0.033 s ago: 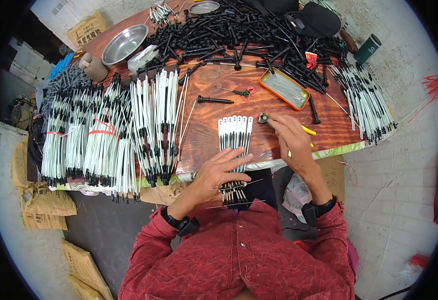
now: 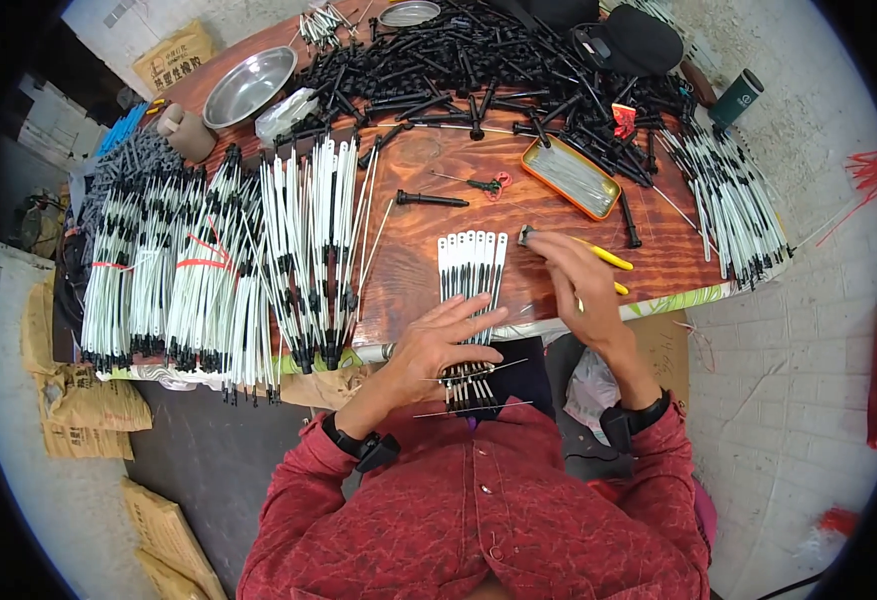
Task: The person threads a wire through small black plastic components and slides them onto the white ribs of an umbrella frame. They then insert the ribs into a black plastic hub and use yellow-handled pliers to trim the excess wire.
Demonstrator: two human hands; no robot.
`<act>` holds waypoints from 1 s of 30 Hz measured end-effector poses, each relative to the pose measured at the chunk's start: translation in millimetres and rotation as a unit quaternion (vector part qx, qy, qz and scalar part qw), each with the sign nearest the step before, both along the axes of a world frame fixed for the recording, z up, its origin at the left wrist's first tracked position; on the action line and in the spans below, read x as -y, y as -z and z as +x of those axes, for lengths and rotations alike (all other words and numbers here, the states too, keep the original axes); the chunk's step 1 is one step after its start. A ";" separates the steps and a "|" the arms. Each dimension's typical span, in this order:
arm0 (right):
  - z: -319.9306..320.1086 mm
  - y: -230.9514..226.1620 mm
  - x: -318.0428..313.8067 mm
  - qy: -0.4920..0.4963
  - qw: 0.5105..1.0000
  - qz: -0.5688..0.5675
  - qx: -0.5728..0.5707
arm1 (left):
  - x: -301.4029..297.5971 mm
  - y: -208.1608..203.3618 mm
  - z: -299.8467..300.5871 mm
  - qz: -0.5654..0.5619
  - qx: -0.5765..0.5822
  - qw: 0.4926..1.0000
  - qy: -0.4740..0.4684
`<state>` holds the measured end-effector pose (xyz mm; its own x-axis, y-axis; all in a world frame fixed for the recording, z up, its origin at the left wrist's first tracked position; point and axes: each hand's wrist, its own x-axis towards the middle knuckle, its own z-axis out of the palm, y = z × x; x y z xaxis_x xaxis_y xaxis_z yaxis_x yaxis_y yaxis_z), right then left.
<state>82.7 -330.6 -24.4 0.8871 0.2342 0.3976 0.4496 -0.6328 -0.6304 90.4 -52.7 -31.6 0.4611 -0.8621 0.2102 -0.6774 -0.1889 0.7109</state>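
Both hands unmoved: left hand [image 2: 438,340] pressing white sticks [image 2: 470,265], right hand [image 2: 573,270] beside them.

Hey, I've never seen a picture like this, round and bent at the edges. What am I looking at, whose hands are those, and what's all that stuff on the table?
It is one view from a wide-angle camera worn on a person's head, looking down, so straight edges curve. No machine: two bare hands in red sleeves. The left hand presses flat on a row of white tubes at the wooden table's near edge. The right hand holds a small dark tool with yellow handles. Around lie bundled white tubes, a heap of black parts, an orange tray and a metal bowl.
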 end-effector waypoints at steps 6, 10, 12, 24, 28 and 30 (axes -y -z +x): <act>32.7 -5.7 -57.1 -0.093 0.946 0.226 -0.215 | -7.4 11.9 2.0 -0.011 0.012 1.000 0.016; 51.2 4.4 -57.1 -0.166 0.950 0.183 -0.192 | -5.8 8.5 6.3 -0.032 0.020 0.999 0.028; 58.1 5.9 -54.2 -0.207 0.956 0.136 -0.156 | -5.1 7.7 6.1 -0.037 0.021 0.999 0.022; 63.6 -20.4 -30.7 -0.035 0.967 0.215 -0.131 | -5.8 10.5 4.7 -0.072 0.022 0.997 0.003; 93.0 -6.3 42.3 0.173 0.975 -0.100 0.095 | -1.1 6.4 3.0 -0.085 0.027 0.996 0.006; 99.1 -6.3 52.8 0.177 0.973 -0.130 0.077 | -5.9 11.0 1.8 -0.079 0.029 0.996 0.006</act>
